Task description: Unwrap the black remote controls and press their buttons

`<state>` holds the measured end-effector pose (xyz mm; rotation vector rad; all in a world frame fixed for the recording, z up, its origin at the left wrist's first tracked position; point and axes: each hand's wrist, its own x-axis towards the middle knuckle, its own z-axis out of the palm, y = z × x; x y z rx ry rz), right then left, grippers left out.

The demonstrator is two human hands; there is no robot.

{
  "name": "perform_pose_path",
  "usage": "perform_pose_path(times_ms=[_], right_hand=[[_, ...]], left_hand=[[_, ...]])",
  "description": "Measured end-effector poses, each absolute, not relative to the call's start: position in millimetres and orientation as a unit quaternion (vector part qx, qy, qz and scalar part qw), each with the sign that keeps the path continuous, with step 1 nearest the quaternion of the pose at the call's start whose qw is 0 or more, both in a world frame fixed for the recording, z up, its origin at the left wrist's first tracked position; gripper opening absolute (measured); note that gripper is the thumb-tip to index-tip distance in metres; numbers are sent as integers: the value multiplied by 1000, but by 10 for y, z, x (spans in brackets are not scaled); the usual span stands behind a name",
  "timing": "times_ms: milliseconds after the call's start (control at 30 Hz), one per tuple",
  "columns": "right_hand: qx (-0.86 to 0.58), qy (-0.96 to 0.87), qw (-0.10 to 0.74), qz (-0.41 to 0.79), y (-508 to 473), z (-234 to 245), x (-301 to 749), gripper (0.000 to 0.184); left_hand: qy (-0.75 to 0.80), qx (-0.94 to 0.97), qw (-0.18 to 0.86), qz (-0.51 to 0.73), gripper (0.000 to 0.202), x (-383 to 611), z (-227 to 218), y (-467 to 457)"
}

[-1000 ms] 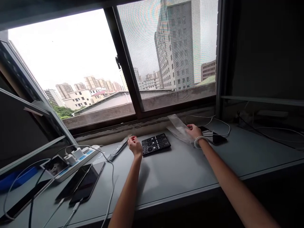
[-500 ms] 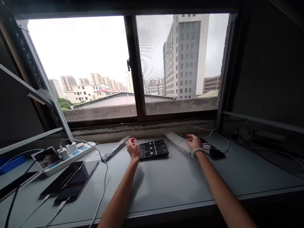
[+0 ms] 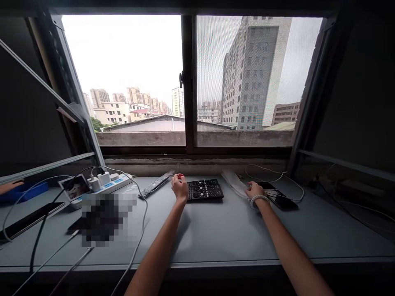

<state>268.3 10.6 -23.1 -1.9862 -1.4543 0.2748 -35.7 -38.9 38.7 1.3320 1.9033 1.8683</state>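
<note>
Black remote controls (image 3: 205,190) lie side by side on the grey table, their buttons facing up. My left hand (image 3: 180,187) is at their left end, fingers curled in; whether anything is between them is hidden. A clear plastic bag (image 3: 235,183), slightly blurred, stretches away to the right of the remotes. At its near right end is my right hand (image 3: 256,191), a beaded bracelet on the wrist, with fingers closed on the bag's edge. Another remote in a plastic bag (image 3: 158,184) lies left of my left hand. A dark phone (image 3: 285,201) rests just right of my right hand.
A white power strip (image 3: 123,179) with plugged-in chargers stands at the left, beside a small photo (image 3: 74,188). Cables run across the table's left side near a tablet-like device (image 3: 31,220) and a pixelated patch. Another person's hand (image 3: 11,187) reaches to a blue tray (image 3: 37,191).
The view has shifted, so the scene sits further right. My right hand has lowered, its fingers now drawn in at the bag. Another person's hand has appeared at far left.
</note>
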Motion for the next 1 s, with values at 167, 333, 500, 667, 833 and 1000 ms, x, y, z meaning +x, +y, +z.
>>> perform_pose_path(times_ms=[167,333,500,667,833,1000], right_hand=[[-744,-568,340,87,119,-270,2696,27],[-722,-578,375,61,108,-284,2686,20],[-718,-544,420,112,96,-193,2674,19],[-687,-492,501,189,52,-55,2671,31],[-663,-468,524,259,19,-27,2636,37],[-667,-527,463,252,-39,23,2596,32]], left_hand=[[631,444,89,630,13,-364,385,-380],[629,440,92,634,12,-365,385,-370],[630,454,93,623,11,-348,389,-377],[634,455,103,617,12,-334,401,-378],[634,462,103,611,11,-344,403,-367],[635,466,104,607,12,-359,384,-347]])
